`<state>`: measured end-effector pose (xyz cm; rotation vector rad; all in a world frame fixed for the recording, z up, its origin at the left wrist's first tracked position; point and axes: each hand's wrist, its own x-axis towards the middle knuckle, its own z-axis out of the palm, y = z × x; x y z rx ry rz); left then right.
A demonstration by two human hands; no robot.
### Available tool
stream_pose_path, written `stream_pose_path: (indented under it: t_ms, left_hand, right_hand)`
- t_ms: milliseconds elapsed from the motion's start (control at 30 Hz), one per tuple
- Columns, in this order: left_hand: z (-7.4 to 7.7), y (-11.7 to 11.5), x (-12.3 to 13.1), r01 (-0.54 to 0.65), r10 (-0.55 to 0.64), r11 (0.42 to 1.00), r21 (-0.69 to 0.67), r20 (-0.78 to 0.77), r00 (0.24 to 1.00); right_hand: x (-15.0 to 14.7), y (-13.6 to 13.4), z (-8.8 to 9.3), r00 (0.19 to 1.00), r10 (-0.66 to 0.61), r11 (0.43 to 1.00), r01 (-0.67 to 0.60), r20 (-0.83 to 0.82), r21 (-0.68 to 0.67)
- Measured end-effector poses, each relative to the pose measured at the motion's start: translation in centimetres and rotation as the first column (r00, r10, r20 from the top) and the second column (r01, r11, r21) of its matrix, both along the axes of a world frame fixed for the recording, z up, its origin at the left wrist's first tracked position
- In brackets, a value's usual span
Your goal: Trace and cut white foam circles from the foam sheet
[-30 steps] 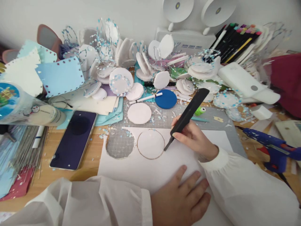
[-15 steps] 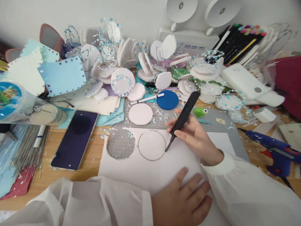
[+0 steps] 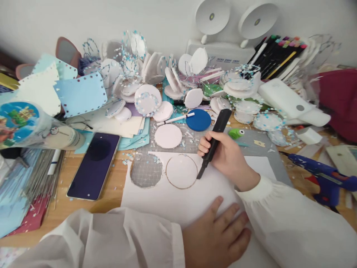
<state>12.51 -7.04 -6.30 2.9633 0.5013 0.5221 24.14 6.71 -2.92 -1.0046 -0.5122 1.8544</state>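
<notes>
In my right hand (image 3: 230,158) is a black-handled craft knife (image 3: 214,143), gripped near the middle, its dark blade pointing down. The blade tip is beside the right edge of a circle (image 3: 182,172) outlined in brown on a white foam sheet (image 3: 150,203); whether it touches the sheet I cannot tell. My left hand (image 3: 217,234) lies flat on the sheet nearer to me, fingers spread. Left of the outlined circle is a round cut-out hole (image 3: 147,170), through which a grey cutting mat (image 3: 192,147) shows. A loose white disc (image 3: 168,136) rests on the mat behind.
A blue disc (image 3: 198,120) and a white pen (image 3: 175,118) lie behind the sheet. At left are a phone (image 3: 95,165) and a clear cup (image 3: 52,132). A blue glue gun (image 3: 325,176) is at right. Several decorated white discs (image 3: 147,100) crowd the back.
My right hand has turned and its fingers are now wrapped more closely around the knife. The blade remains near the circle's right edge. My left hand stays flat; the view has shifted slightly.
</notes>
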Motion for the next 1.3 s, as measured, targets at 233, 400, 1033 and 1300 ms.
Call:
stream_pose_path:
  t_ms: [233,400,1033,1300]
  left_hand:
    - [0.0,-0.3,0.1,0.012,-0.013,0.999,-0.037,-0.039,0.999]
    - [0.2,-0.1,0.2,0.014,-0.017,0.998,-0.058,-0.043,0.999]
    - [0.4,0.1,-0.1,0.029,-0.031,0.999,-0.040,-0.049,0.998]
    - [0.5,0.1,0.0,0.039,-0.043,0.997,-0.061,-0.059,0.997]
  right_hand:
    - [-3.1,1.7,-0.8,0.950,-0.190,0.981,0.176,0.250,0.075]
    - [-3.9,2.1,-1.5,0.931,-0.199,0.979,0.174,0.306,0.107]
    - [-2.4,3.0,0.6,0.971,-0.216,0.976,0.216,0.100,0.006]
    - [-3.6,2.1,-0.1,0.933,-0.244,0.966,0.210,0.266,0.148]
